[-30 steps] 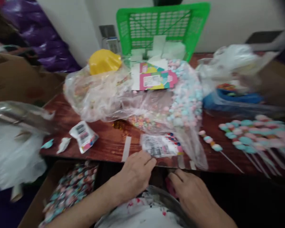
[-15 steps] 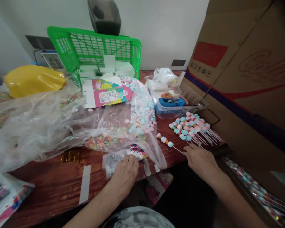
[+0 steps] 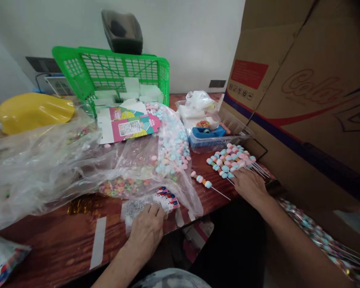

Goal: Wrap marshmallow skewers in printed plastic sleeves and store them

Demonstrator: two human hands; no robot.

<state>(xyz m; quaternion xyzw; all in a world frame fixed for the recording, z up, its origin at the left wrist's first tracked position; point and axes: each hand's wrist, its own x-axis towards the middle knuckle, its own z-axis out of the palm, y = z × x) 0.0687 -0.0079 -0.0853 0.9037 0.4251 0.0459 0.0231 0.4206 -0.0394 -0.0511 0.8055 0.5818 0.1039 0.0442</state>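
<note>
My right hand [image 3: 249, 185] is at the near side of a pile of pink and blue marshmallow skewers [image 3: 228, 158], its fingers curled round the sticks of one or more; the fingertips are partly hidden. A single marshmallow skewer [image 3: 201, 180] lies apart on the table, left of that hand, its white stick pointing toward me. My left hand [image 3: 148, 224] presses on a printed plastic packaging bag [image 3: 135, 210] near the table edge, fingers bent and closed on it. Past the bag is a large clear bag of marshmallows [image 3: 172, 150], with ring-shaped gummies [image 3: 120, 186] in clear plastic beside it.
A green basket [image 3: 105, 66] with white boxes stands at the back. A clear tray [image 3: 204, 142] holds a blue tape dispenser [image 3: 210, 132]. A large cardboard box [image 3: 303, 100] walls off the right. Printed cartons [image 3: 135, 126] and a yellow object [image 3: 34, 112] lie left.
My right hand has let go of the single skewer's stick and moved onto the skewer pile. The left hand stays on the packaging bag. The whole view has shifted slightly.
</note>
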